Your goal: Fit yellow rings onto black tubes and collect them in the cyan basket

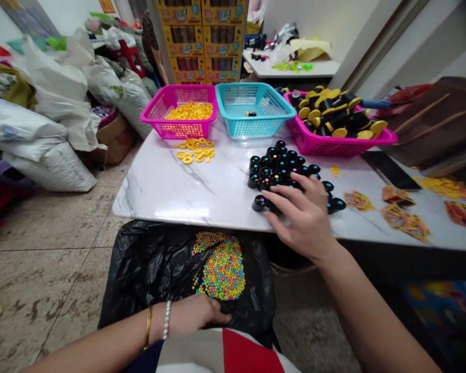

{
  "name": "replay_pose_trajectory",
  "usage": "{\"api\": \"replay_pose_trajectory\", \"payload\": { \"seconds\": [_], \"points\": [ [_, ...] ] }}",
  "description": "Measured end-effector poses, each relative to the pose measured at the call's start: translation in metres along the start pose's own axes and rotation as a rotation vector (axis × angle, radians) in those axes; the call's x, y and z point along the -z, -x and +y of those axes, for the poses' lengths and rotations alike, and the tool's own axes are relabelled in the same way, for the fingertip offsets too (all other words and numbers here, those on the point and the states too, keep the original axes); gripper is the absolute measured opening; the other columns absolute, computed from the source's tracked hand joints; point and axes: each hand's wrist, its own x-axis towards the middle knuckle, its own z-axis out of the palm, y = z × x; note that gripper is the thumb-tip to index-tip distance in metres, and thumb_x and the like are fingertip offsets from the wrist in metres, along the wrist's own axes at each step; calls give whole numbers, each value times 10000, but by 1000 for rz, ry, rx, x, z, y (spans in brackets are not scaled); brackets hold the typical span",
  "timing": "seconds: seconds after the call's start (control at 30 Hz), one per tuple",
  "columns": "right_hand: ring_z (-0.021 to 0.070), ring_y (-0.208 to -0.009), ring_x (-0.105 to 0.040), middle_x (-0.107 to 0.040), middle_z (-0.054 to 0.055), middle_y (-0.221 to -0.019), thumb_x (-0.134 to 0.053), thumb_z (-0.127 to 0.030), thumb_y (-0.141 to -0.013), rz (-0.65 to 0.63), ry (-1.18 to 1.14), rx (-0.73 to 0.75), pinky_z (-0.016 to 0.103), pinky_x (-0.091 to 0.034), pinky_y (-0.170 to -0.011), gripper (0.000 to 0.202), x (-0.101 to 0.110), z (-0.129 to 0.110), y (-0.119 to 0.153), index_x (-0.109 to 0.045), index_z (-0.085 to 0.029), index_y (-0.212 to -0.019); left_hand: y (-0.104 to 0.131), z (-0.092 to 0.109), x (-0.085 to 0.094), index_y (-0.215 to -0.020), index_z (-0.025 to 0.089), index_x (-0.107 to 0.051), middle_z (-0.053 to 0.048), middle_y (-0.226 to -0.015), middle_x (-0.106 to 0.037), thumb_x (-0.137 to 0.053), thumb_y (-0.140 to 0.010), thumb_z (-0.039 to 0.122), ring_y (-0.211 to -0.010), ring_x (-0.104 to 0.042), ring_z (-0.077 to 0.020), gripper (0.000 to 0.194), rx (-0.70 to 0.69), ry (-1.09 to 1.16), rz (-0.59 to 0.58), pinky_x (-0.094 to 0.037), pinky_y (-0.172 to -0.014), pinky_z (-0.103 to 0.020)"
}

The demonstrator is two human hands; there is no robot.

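Black tubes (283, 168) cluster on the marble counter (202, 191); the right hand (301, 215) rests spread on them, gripping none. The left hand (196, 313) pinches the black bag (147, 269) of coloured beads (221, 267) below.

The right hand (305, 217) is stretched forward from a bare forearm that enters at the lower right corner. It lies palm down, wrist nearly straight, fingers (283, 192) spread and slightly curled, tips pointing up and left. The left hand (196, 313) sits low and close to the body, its forearm coming in from the lower left. It is palm down with fingers bent loosely and pointing right. The left wrist carries two bracelets.
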Motion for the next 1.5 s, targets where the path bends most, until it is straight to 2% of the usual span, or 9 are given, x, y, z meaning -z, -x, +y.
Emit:
{"api": "replay_pose_trajectory", "payload": {
  "seconds": [0.13,0.3,0.37,0.57,0.83,1.0,1.17,1.33,1.5],
  "points": [
    [292,-1221,-438,-679,36,-1037,-538,-198,-864,-302,83,133,602,-164,-1093,288,-10,-1,-23,-659,-247,-1120,6,5,-5,-1019,214,-679,-52,-778,-635,-523,-873,450,-658,-582,-151,319,87,80,253,-408,-552,-228],
    [291,-1107,-504,-672,88,-1004,-578,-207,-827,-346,-29,145,577,-267,-1053,321,-3,-27,-28,-628,-191,-1144,16,21,14,-1279,190,-496,-108,-1085,-578,-541,-876,312,-967,-566,-193,423,223,206,933,-487,-851,-321],
    [286,-1079,-516,-666,100,-990,-593,-204,-810,-404,-178,171,555,-303,-1045,340,-3,-56,-23,-602,-161,-1147,19,24,23,-1366,207,-387,-119,-1214,-501,-600,-840,294,-1077,-518,-210,575,294,200,1066,-462,-936,-354],
    [256,-1038,-530,-643,98,-955,-573,-148,-792,-486,-509,176,501,-367,-1031,284,-23,-126,-4,-557,-136,-1076,23,17,36,-1295,200,-448,-105,-1198,-524,-607,-848,243,-1131,-495,-211,476,170,94,1016,-424,-1007,-363],
    [260,-991,-558,-617,97,-1014,-626,-235,-823,-328,-685,75,463,-473,-901,332,-32,-122,-15,-508,-193,-1131,31,12,52,-1171,221,-562,-94,-1105,-598,-590,-834,198,-1028,-564,-217,340,212,199,1125,-489,-915,-367],
    [266,-1006,-570,-609,118,-1070,-574,-171,-837,-150,-501,-77,440,-505,-852,292,-41,-112,-11,-543,-194,-1126,46,2,62,-1119,307,-583,-55,-1104,-610,-606,-783,184,-1008,-588,-226,359,232,217,1211,-522,-855,-357],
    [217,-788,-605,-639,58,-818,-556,-199,-862,-230,-428,-146,351,-517,-695,80,-63,-96,-46,-632,-208,-842,44,-11,122,-1048,272,-608,-37,-1015,-641,-642,-718,131,-925,-597,-209,360,175,163,1201,-519,-798,-330],
    [182,-914,-603,-637,71,-995,-472,-251,-927,-266,-123,-202,286,-468,-800,193,-96,-79,-134,-634,-201,-1020,8,-46,209,-990,195,-635,-28,-943,-657,-677,-702,121,-827,-590,-166,300,342,24,1242,-486,-784,-303],
    [250,-917,-585,-626,144,-1019,-541,-247,-869,-358,21,-241,336,-448,-749,186,-135,-63,-174,-651,-137,-970,-15,-87,228,-896,153,-652,-48,-882,-658,-701,-686,128,-811,-595,-185,217,438,-6,1250,-472,-785,-335]
  ]
}}
